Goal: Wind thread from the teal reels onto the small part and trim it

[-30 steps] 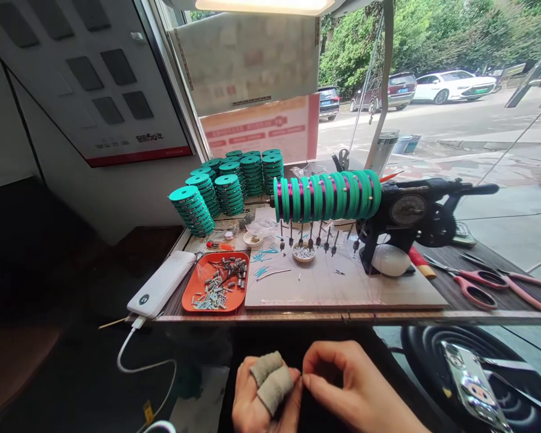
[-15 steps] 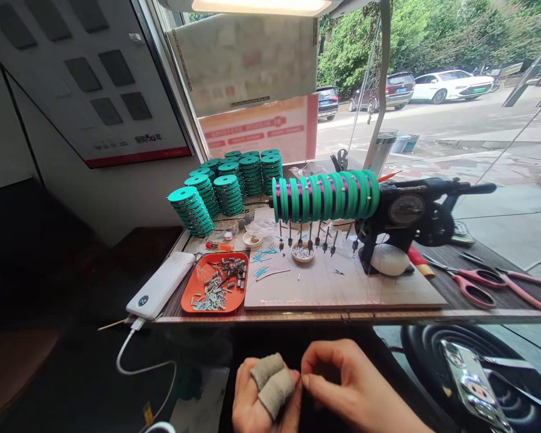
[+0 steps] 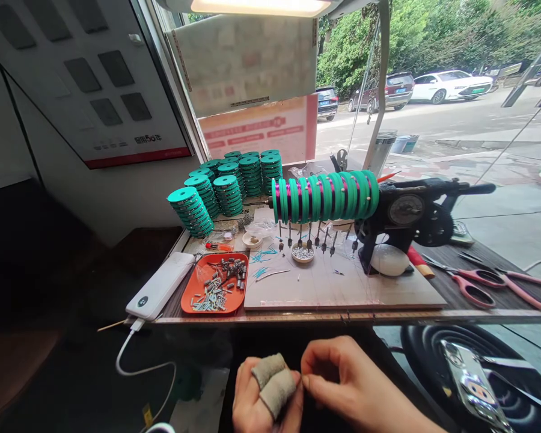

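Observation:
Below the table's front edge, my left hand is closed, with grey cloth sleeves wrapped round two of its fingers. Close against it, my right hand pinches with thumb and forefinger, the tips meeting beside the left hand. Whatever lies between the fingertips is too thin or hidden to make out. Beyond both hands, a row of green spools wound with purple line sits on the shaft of a black winding machine. Small dark weights hang from these spools over a pale board.
On the table stand an orange tray of small metal parts, a white power bank, a small bowl and stacked green spools. Pink-handled scissors lie at the right. A phone rests on a black stool below.
Almost nothing differs. My right hand has shifted very slightly, its fingers still pinched against my left hand.

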`<action>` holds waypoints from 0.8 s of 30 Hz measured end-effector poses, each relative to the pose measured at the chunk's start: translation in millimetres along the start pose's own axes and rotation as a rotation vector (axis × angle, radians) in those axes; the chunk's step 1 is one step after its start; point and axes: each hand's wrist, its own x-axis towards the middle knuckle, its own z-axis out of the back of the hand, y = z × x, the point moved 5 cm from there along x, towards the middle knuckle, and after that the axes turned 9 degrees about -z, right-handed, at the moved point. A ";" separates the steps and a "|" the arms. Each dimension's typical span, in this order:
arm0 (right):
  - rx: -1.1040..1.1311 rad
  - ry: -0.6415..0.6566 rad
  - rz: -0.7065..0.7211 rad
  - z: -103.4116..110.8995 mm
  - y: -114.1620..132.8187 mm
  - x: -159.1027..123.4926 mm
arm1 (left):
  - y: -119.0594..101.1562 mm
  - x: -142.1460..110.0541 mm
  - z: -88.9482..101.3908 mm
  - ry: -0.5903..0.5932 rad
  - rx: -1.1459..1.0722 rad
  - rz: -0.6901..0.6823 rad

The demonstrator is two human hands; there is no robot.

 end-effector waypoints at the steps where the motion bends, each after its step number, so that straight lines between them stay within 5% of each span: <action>1: -0.006 0.000 0.002 0.6 0.1 -0.1 | -0.1 0.2 -0.2 -0.001 0.000 -0.006; 24: -0.209 0.014 0.002 7.7 0.8 0.9 | -4.8 5.4 -1.7 -0.007 0.029 -0.115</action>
